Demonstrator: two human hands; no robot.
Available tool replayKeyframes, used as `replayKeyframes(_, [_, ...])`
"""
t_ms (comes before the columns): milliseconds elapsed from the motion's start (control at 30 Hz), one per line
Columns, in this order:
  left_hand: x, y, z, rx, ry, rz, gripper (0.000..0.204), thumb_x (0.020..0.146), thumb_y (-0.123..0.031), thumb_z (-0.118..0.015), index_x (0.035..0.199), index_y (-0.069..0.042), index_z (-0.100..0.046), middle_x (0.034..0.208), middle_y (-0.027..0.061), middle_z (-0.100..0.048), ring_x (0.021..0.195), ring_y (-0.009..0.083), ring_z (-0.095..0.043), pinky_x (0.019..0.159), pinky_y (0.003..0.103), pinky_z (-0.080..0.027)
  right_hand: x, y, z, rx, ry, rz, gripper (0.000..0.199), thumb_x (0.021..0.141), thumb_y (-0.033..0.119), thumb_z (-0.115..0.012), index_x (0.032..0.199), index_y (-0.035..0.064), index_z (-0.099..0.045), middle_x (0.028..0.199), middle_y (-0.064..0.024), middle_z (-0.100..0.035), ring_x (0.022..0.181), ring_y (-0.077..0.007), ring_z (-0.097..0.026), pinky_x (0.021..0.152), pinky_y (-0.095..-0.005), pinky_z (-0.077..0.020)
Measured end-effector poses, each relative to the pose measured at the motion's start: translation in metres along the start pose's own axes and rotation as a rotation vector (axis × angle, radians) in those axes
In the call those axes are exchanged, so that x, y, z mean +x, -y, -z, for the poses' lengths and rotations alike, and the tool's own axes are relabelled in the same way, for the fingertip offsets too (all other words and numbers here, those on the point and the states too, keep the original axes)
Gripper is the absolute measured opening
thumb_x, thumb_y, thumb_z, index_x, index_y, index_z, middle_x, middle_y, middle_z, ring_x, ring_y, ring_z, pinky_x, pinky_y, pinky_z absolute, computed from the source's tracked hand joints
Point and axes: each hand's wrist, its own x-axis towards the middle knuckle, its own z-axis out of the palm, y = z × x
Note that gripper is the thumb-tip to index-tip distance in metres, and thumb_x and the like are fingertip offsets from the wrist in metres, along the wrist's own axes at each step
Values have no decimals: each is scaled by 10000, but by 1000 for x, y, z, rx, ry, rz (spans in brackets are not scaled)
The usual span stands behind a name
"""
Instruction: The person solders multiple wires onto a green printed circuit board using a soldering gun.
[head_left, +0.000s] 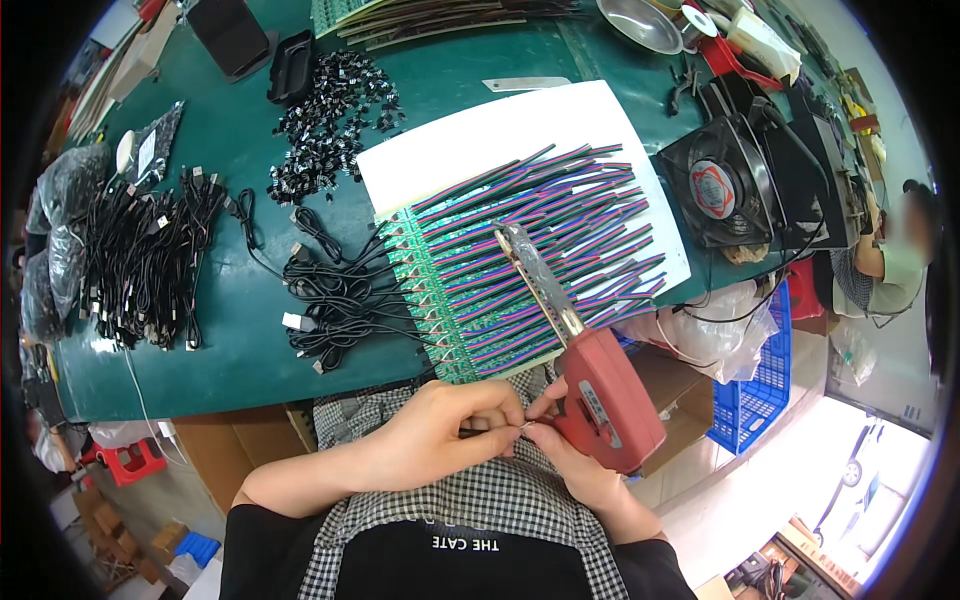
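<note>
Close to my body, my left hand (455, 430) is closed in a pinch on a thin black cable (474, 432), with fine bare wire ends at its fingertips. My right hand (575, 460) meets it there; its thumb and forefinger touch the wire ends. A red soldering gun (612, 400) sits in my right hand, its grip largely hidden by the palm. Its long metal barrel points away, over a green circuit board panel (430, 300). Rows of multicoloured flat wires (560, 230) extend right from the panel, and black USB cables (335, 300) lie at its left edge.
White paper (480, 150) lies under the panel on the green table (250, 370). A black fan (715, 185) stands right. Small black connectors (335, 120) and a cable bundle (150, 260) are left. A blade (525, 84) lies beyond the paper. Another person (900, 250) sits far right.
</note>
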Motion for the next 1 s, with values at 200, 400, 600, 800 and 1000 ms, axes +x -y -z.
replayKeyframes(200, [-1, 0, 0, -33, 5, 44, 67, 909, -43, -596, 949, 4, -571, 763, 52, -656, 709, 77, -613, 621, 227, -469, -4, 1, -1, -17, -7, 13, 340, 823, -32, -689, 1107, 1, -505, 936, -70, -585, 837, -146, -596, 733, -280, -501])
replayKeyframes(400, [-3, 3, -2, -166, 55, 19, 70, 935, -42, -570, 986, 6, -560, 801, 66, -672, 743, 74, -611, 658, 225, -472, -4, 2, 0, 205, -55, -17, 414, 784, -55, -706, 1127, -7, -479, 997, -78, -525, 827, -181, -614, 713, -306, -515])
replayKeyframes(600, [-7, 6, 4, -334, 81, 79, 78, 955, -53, -562, 1005, 6, -555, 850, 71, -685, 795, 66, -614, 673, 208, -470, -4, 3, 11, 201, -84, 124, 443, 824, -78, -662, 1205, 16, -456, 1058, -78, -533, 897, -164, -624, 759, -306, -546])
replayKeyframes(800, [-6, 7, -3, -425, 8, 112, 77, 914, -17, -616, 975, 13, -582, 861, 77, -694, 782, 76, -634, 683, 202, -507, -4, 0, 7, 59, 54, 39, 708, 813, -99, -656, 1378, 38, -252, 1113, -93, -519, 937, -188, -642, 784, -323, -552])
replayKeyframes(1000, [-8, 2, -6, -291, -82, 136, 81, 894, -13, -640, 952, 31, -604, 823, 71, -692, 733, 82, -648, 672, 213, -532, -2, -1, 3, -37, 60, -35, 777, 815, -110, -637, 1423, 5, -166, 1038, -120, -554, 889, -181, -655, 791, -342, -547])
